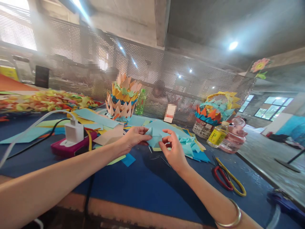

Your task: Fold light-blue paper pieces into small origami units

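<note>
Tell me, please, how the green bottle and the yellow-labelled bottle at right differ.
The green bottle has a green cap, the yellow-labelled bottle a pale one. The green bottle stands beside the paper tower, the yellow-labelled bottle by the pink container. Both stand upright.

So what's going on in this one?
A person's left hand pinches a folded light-blue paper, with the right hand at its other side, over a dark blue tabletop. More light-blue folded pieces lie beside the right hand. Red-and-yellow-handled scissors lie farther right, out of both hands.
</note>
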The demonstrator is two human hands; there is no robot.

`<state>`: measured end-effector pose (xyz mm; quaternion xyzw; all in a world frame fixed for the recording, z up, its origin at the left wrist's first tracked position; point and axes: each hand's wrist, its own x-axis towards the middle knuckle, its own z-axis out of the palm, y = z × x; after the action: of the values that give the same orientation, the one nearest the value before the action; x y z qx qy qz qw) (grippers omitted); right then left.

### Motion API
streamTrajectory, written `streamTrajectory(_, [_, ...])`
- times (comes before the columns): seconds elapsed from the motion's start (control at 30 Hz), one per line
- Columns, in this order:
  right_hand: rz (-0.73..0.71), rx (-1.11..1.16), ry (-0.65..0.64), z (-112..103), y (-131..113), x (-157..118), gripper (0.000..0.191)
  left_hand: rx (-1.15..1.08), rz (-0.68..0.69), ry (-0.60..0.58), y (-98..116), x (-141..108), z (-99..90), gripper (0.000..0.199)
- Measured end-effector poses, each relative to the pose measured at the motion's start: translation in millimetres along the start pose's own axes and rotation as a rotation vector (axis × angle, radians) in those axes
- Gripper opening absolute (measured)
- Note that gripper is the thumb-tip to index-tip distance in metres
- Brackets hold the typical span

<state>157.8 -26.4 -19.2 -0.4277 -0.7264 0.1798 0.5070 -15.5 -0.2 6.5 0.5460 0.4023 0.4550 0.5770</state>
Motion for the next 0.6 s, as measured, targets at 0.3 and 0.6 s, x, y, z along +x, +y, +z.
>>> streamTrajectory(0.3, [-0.208, -0.183, -0.087, -0.8, -1.0, -1.9, 0.038, -0.131, -0.047, 0.044, 5.3, -2.2, -1.1, 0.027])
streamTrajectory(0.6, [-0.315, -0.271, -0.116, -2.8, 3.6, -1.1, 0.044, -0.191, -0.103, 0.048, 4.3, -1.7, -1.3, 0.013])
